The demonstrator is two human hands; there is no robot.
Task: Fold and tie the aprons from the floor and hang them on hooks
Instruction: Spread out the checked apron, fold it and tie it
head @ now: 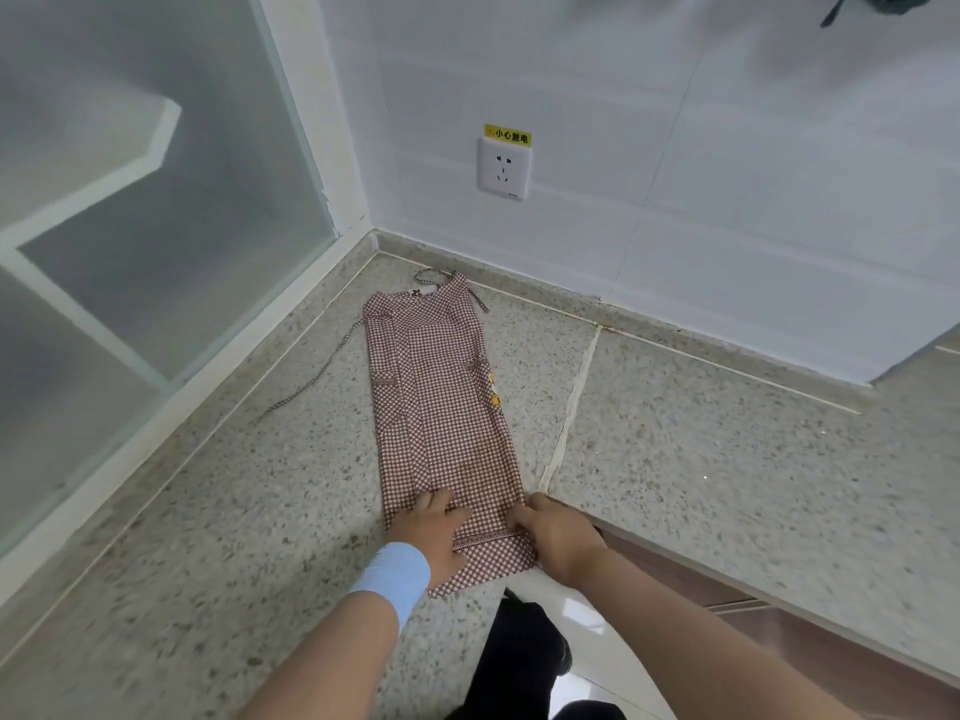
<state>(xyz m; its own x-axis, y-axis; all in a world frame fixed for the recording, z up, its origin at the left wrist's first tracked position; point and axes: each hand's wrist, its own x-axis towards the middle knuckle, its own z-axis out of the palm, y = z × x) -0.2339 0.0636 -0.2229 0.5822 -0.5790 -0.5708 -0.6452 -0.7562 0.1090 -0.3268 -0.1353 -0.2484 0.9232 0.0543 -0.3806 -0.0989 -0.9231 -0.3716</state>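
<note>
A red-and-white checked apron [441, 402] lies folded into a long narrow strip on a speckled stone countertop [208, 511], its neck loop [431, 275] toward the wall corner. One thin tie string [311, 376] trails off to the left. The near end of the strip is turned up over itself. My left hand [434, 530], with a light blue band at the wrist, lies on that near end with fingers spread. My right hand [556, 537] grips the folded near end at its right side, fingers curled on the cloth.
A white tiled wall with a power socket [504, 168] and a yellow warning label stands behind. A frosted glass panel [130, 226] runs along the left. The counter edge [727, 595] drops off at the lower right. A dark cloth item [883, 2] hangs at the top right.
</note>
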